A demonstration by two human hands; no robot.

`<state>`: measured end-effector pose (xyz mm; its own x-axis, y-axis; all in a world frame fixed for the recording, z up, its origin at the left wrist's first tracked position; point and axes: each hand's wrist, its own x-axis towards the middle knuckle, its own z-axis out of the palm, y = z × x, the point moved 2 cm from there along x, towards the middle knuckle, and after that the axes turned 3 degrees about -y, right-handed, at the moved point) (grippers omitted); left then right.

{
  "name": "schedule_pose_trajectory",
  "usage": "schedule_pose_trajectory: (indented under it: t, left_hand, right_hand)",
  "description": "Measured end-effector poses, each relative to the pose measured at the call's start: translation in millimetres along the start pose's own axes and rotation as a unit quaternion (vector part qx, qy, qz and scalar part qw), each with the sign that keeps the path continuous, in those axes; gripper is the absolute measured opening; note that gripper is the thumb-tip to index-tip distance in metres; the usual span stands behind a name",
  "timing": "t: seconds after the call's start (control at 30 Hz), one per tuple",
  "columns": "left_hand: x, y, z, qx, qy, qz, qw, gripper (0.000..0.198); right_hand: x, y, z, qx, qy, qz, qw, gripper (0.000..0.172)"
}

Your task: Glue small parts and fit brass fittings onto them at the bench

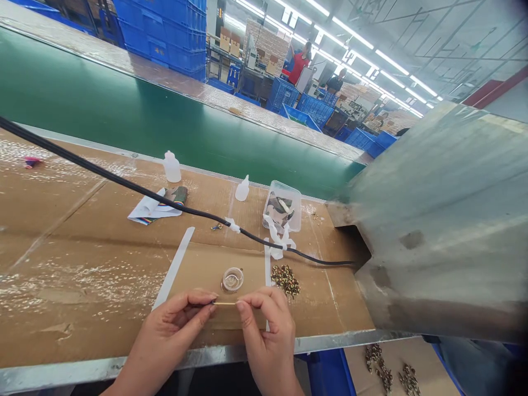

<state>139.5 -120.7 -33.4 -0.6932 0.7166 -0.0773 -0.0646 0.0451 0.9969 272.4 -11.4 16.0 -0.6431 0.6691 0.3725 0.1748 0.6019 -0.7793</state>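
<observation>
Black cable (198, 213), white bottle (172, 167), small dropper bottle (242, 189), clear box (295, 217), green conveyor belt (124, 110)

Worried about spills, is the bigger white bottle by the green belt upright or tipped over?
Upright: the white bottle stands on its base on the cardboard, narrow top pointing up.

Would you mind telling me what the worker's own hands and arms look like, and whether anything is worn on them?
Both are bare: the left hand and right hand wear no gloves, and no ring, watch or bracelet shows. The forearms are uncovered as far as the picture reaches, with no sleeve in view.
</observation>
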Motion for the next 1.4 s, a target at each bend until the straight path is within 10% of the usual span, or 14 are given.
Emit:
schedule_pose_trajectory:
  t: [0.6,1.4]
  left_hand:
    - [2,5,1.6,0.006,-0.007,-0.008,1.0,0.014]
    - [-1,-9,-1.8,-0.014,0.005,0.002,1.0,0.011]
  right_hand:
    - [6,-1,-3,-0.025,-0.016,-0.009,1.0,0.012]
    - [-11,-17,-3,-0.108,-0.031,-0.201,0.973,0.012]
